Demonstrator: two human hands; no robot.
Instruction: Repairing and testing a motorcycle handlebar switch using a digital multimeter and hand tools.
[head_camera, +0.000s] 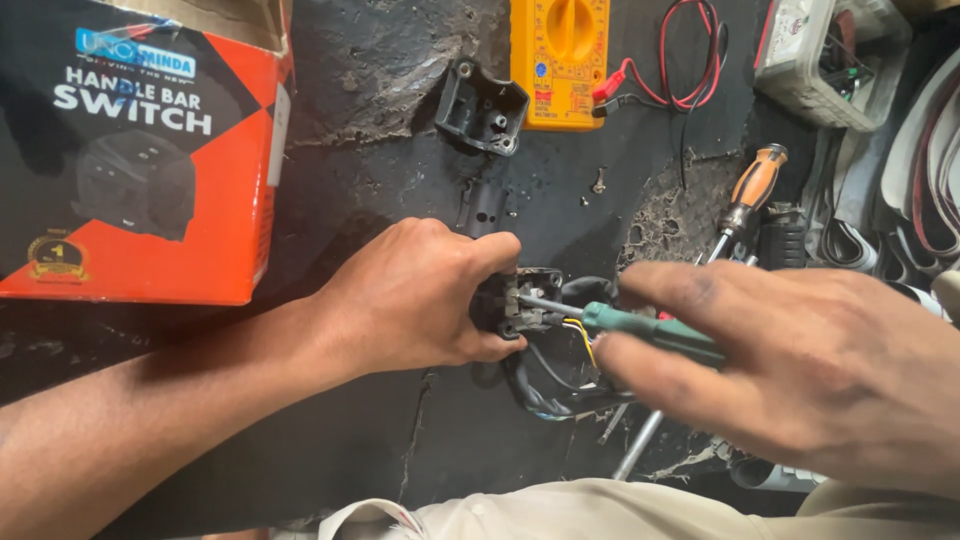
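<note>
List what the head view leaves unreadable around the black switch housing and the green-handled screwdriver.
- Black switch housing: its left part is covered by the left hand.
- Green-handled screwdriver: the handle's rear is wrapped by the blurred right hand; the tip's seat is too small to tell.
- Orange-handled screwdriver: the shaft runs behind the right hand.
- Clear plastic box: cut by the top edge.

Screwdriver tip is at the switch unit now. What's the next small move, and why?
Probably seat the tip squarely and turn gently. The right hand holds the green screwdriver, shaft angled into the open switch unit, which the left hand steadies; wires lie close beside it.
</note>
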